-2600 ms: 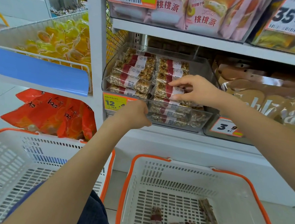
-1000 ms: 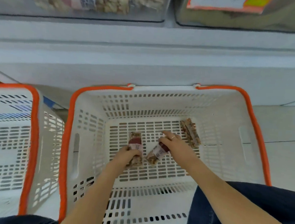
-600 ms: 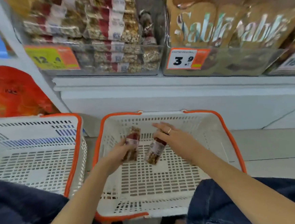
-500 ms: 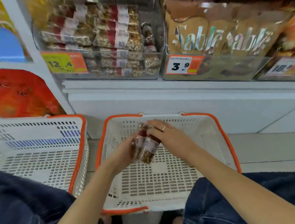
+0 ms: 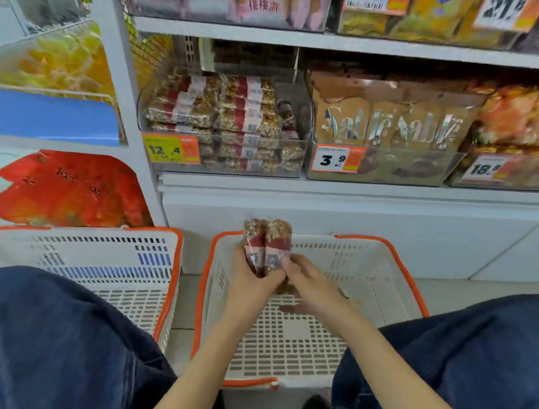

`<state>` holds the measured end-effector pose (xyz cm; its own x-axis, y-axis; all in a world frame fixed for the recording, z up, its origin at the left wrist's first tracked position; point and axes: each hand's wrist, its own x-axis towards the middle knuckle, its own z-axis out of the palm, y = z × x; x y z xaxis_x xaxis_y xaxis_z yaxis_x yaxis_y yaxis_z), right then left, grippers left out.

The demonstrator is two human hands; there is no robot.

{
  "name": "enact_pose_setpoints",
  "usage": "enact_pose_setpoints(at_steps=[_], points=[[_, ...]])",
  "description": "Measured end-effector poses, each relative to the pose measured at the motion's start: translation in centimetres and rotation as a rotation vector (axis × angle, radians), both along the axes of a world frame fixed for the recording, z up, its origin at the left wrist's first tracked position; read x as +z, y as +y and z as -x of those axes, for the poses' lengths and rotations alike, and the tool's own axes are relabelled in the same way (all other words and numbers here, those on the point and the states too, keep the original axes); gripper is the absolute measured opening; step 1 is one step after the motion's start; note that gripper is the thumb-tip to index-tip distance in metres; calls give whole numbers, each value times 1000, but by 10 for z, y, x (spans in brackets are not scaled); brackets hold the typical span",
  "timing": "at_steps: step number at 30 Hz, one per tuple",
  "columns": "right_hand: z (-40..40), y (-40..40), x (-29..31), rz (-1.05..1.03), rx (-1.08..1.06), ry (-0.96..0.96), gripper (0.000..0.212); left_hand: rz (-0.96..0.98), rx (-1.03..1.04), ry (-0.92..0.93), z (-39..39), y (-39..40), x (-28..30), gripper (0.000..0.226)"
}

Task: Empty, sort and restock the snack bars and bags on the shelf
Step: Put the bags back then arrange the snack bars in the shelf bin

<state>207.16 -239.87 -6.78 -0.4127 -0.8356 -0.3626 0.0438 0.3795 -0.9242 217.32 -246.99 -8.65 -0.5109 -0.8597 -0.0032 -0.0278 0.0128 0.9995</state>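
Note:
Two nut snack bars (image 5: 267, 240) with red-and-white labels stand upright side by side above the right white basket (image 5: 397, 265). My left hand (image 5: 250, 283) grips both bars from below and the left. My right hand (image 5: 315, 287) pinches the lower edge of the right-hand bar. Under my right hand a brown bit of another bar (image 5: 345, 295) shows on the basket floor, mostly hidden. On the shelf above, a clear bin (image 5: 296, 109) holds several stacked bars of the same kind (image 5: 236, 117).
A second white basket with an orange rim (image 5: 172, 277) stands to the left. Brown Sablé bags (image 5: 387, 123) fill the bin to the right of the bars. Red bags (image 5: 66, 188) lie lower left. My knees in dark jeans (image 5: 42, 331) flank the right basket.
Both hands went from the shelf bin down into the right basket, each picked up a bar, then rose. The two bars now stand together, gripped by my left hand.

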Motion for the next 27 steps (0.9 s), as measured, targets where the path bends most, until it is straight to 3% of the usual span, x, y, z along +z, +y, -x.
enact_pose_setpoints(at_steps=[5, 7, 11, 15, 18, 21, 23, 27], points=[[-1, -2, -9, 174, -78, -27, 21, 43, -129, -31, 6, 7, -3, 78], [2, -3, -10, 182, -56, -62, 25, 68, -169, 6, 8, 10, -2, 80], [3, -5, -11, 186, -22, 89, 46, 141, -235, 16, 12, 13, -2, 88], [13, -6, -17, 198, -47, 152, 44, -15, -337, 38, 9, 12, -4, 81], [15, -5, -17, 161, 2, 294, 39, -130, -152, 44, 14, 9, 2, 50], [11, -5, -20, 136, 95, 515, 38, -159, 51, -8, 21, 9, 6, 56], [7, -6, -19, 145, 130, 596, 51, -193, 174, -4, 22, 7, 5, 55], [7, -5, -7, 232, 167, 580, 90, -366, 255, 89, 22, -12, 12, 46]])
